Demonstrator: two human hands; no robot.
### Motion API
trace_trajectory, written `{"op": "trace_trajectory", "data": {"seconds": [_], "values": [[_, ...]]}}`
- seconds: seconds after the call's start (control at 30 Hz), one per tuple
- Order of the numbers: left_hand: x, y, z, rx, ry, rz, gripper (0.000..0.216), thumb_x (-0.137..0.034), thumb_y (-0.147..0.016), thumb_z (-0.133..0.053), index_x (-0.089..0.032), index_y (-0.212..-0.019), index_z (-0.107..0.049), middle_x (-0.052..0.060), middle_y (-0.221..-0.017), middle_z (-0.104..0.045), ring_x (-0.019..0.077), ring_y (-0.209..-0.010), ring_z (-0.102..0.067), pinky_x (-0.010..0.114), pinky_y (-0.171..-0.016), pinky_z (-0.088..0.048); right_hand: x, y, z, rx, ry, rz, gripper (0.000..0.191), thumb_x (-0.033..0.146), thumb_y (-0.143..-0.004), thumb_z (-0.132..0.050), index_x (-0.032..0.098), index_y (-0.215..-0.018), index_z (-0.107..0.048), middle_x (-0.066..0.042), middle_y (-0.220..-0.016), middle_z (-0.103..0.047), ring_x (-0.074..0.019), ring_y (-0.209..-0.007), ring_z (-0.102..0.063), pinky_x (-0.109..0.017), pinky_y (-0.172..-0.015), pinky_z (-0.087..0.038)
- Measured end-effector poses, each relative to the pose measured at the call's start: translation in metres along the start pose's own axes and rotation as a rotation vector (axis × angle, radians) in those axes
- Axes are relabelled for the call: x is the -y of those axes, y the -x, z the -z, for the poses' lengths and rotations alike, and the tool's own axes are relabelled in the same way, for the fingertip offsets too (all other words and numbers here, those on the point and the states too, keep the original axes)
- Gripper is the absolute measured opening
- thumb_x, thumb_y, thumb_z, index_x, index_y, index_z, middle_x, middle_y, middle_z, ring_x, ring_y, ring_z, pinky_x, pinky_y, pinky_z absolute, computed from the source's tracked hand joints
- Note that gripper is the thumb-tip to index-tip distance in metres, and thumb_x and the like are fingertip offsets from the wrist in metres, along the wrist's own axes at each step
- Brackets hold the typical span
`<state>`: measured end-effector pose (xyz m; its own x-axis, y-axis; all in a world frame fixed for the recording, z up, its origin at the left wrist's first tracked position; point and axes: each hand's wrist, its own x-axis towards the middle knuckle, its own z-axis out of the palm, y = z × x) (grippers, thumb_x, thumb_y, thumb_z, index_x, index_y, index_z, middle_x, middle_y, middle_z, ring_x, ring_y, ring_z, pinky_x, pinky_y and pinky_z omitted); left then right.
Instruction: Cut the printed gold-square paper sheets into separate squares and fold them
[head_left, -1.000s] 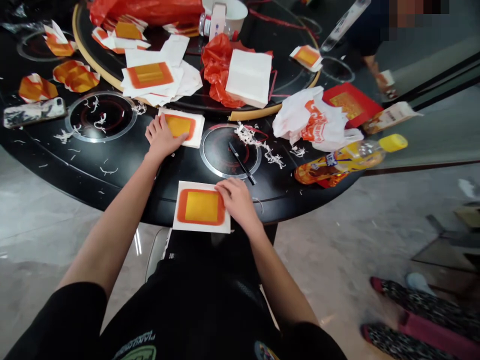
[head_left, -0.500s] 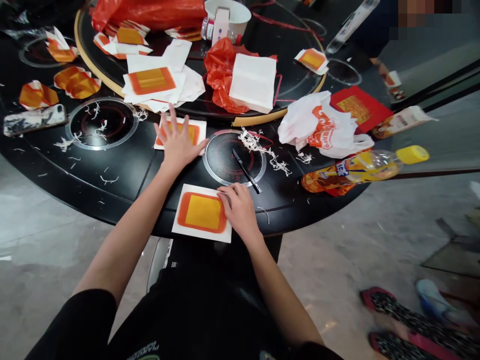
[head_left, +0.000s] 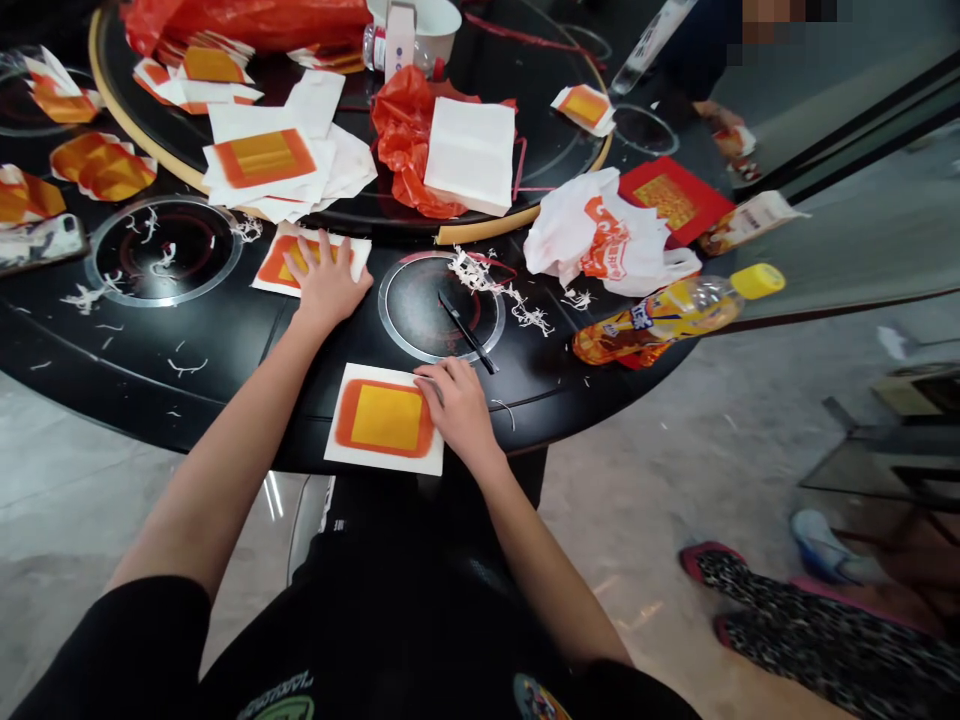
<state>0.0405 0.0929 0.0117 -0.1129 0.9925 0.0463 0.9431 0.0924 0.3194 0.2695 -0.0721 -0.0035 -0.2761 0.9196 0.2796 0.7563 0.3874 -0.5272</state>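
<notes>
A white sheet of joss paper with an orange border and gold square (head_left: 386, 418) lies at the table's near edge. My right hand (head_left: 459, 408) is at its upper right edge, fingers bent and closed on that side. Farther off, my left hand (head_left: 328, 285) rests with fingers spread on a second sheet of joss paper (head_left: 274, 262), covering its right part. A slim black pen-like tool (head_left: 469, 335) lies just beyond my right hand, across a ringed round plate set in the table.
Behind my left hand, loose joss paper (head_left: 266, 158) is piled on the turntable (head_left: 487, 228). Folded gold paper pieces (head_left: 105, 167) and a phone (head_left: 45, 243) lie left. White shreds (head_left: 487, 275), a plastic bag (head_left: 600, 235) and a drink bottle (head_left: 667, 315) lie right. Another person's legs (head_left: 810, 610) show lower right.
My left hand has drawn back slightly and settled lower on the far sheet, its fingers less spread. My right hand stays at the near sheet's edge. The view has shifted, moving the table things leftward.
</notes>
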Motion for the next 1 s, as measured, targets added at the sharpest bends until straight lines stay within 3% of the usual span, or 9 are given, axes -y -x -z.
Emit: {"op": "trace_trajectory", "data": {"seconds": [0.2, 0.37, 0.53, 0.63, 0.7, 0.77, 0.87, 1.0], "values": [[0.033, 0.01, 0.015, 0.046, 0.008, -0.105, 0.08, -0.059, -0.098, -0.044, -0.024, -0.17, -0.039, 0.014, -0.183, -0.018, 0.0504, -0.168, -0.005, 0.081, -0.127, -0.001, -0.001, -0.001, 0.004, 0.003, -0.051, -0.006, 0.022, 0.031, -0.111, -0.056, 0.024, -0.112, -0.077, -0.008, -0.103, -0.07, -0.0254, -0.102, -0.062, -0.041, -0.097, -0.051], [0.057, 0.017, 0.025, 0.048, 0.039, -0.079, 0.081, -0.062, -0.096, -0.045, -0.027, -0.169, -0.041, 0.014, -0.182, -0.02, 0.0522, -0.168, -0.003, 0.084, -0.125, 0.003, -0.003, -0.011, 0.003, 0.044, -0.07, 0.003, 0.023, 0.03, -0.11, -0.057, 0.027, -0.11, -0.079, -0.006, -0.101, -0.071, -0.0242, -0.1, -0.061, -0.041, -0.096, -0.051], [0.063, 0.016, 0.03, 0.043, 0.06, -0.051, 0.08, -0.06, -0.097, -0.046, -0.027, -0.169, -0.04, 0.013, -0.183, -0.019, 0.0514, -0.168, 0.0, 0.084, -0.125, 0.006, -0.002, -0.018, 0.001, 0.042, -0.044, 0.021, 0.021, 0.032, -0.109, -0.06, 0.027, -0.109, -0.081, -0.006, -0.101, -0.071, -0.0248, -0.101, -0.06, -0.041, -0.095, -0.049], [0.052, 0.03, 0.039, 0.008, 0.053, -0.066, 0.077, -0.057, -0.101, -0.043, -0.023, -0.17, -0.038, 0.014, -0.182, -0.02, 0.0475, -0.169, 0.004, 0.08, -0.128, 0.006, -0.012, -0.024, 0.012, -0.066, 0.009, -0.006, 0.021, 0.038, -0.106, -0.066, 0.026, -0.118, -0.079, -0.009, -0.109, -0.07, -0.0275, -0.105, -0.059, -0.045, -0.097, -0.048], [0.034, 0.055, 0.045, -0.045, 0.052, -0.133, 0.075, -0.055, -0.104, -0.042, -0.018, -0.17, -0.037, 0.017, -0.182, -0.02, 0.0428, -0.17, 0.006, 0.075, -0.131, 0.006, -0.026, -0.03, 0.021, -0.17, 0.062, -0.086, 0.031, 0.043, -0.104, -0.068, 0.023, -0.127, -0.074, -0.012, -0.118, -0.067, -0.0309, -0.111, -0.057, -0.049, -0.099, -0.047], [0.009, 0.09, 0.044, -0.073, 0.093, -0.269, 0.072, -0.056, -0.108, -0.039, -0.015, -0.167, -0.04, 0.018, -0.182, -0.021, 0.0377, -0.171, -0.005, 0.066, -0.136, -0.003, -0.043, -0.039, 0.026, -0.214, 0.108, -0.171, 0.036, 0.045, -0.103, -0.069, 0.021, -0.129, -0.069, -0.015, -0.121, -0.065, -0.0339, -0.113, -0.055, -0.052, -0.1, -0.047], [-0.025, 0.147, 0.027, 0.091, 0.186, -0.561, 0.066, -0.056, -0.109, -0.043, -0.021, -0.165, -0.042, 0.015, -0.173, -0.043, 0.0303, -0.163, -0.038, 0.055, -0.137, -0.025, -0.063, -0.051, 0.022, -0.153, 0.143, -0.174, 0.025, 0.04, -0.105, -0.065, 0.02, -0.119, -0.066, -0.015, -0.112, -0.065, -0.0342, -0.108, -0.054, -0.054, -0.099, -0.049], [-0.041, 0.188, -0.002, 0.079, 0.144, -0.583, 0.06, -0.043, -0.112, -0.042, -0.014, -0.165, -0.043, 0.019, -0.172, -0.043, 0.0316, -0.161, -0.042, 0.055, -0.136, -0.029, -0.066, -0.055, 0.016, -0.094, 0.189, -0.101, 0.019, 0.028, -0.111, -0.048, 0.019, -0.11, -0.065, -0.016, -0.11, -0.062, -0.0336, -0.107, -0.057, -0.055, -0.101, -0.051]]}}
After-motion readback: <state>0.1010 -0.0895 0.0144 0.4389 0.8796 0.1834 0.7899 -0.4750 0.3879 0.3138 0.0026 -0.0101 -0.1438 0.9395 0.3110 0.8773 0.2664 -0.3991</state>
